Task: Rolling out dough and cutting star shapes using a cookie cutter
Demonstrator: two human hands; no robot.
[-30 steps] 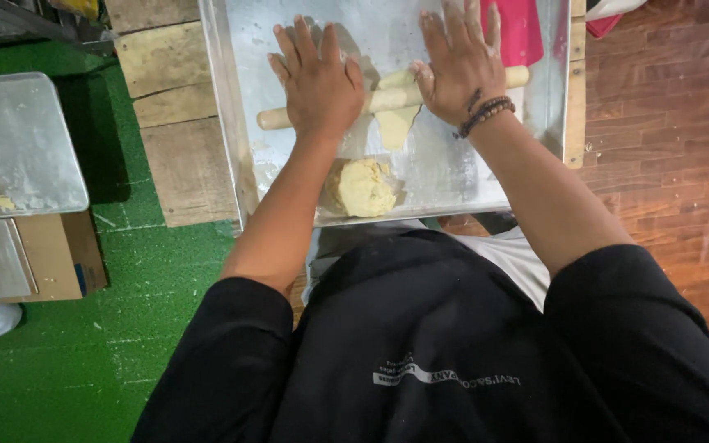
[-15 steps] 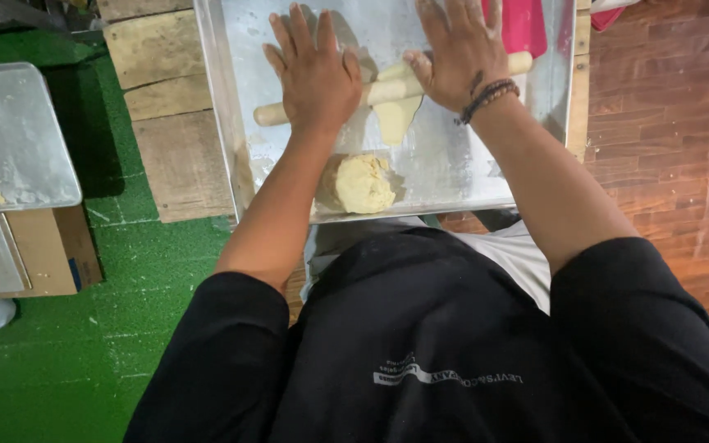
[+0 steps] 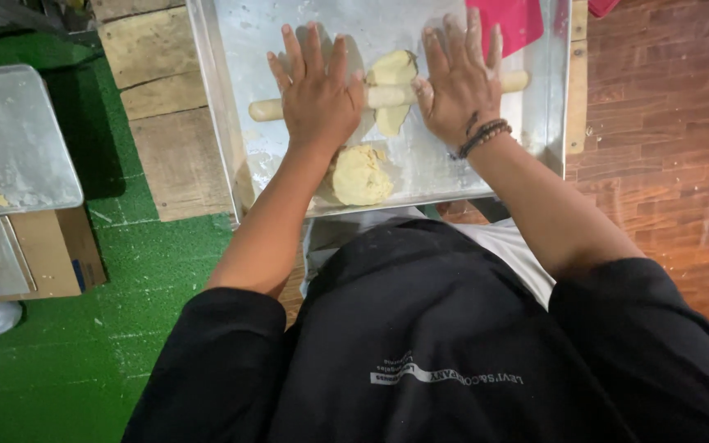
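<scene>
Hands (image 3: pixel 387 90) press flat, fingers spread, on rolling pin (image 3: pixel 387 96).

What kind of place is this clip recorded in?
Probably a small, informal dough-making or bakery workspace. Both hands, left hand and right hand, press flat on a wooden rolling pin over dough on a floured metal tray; a dough ball waits nearby.
</scene>
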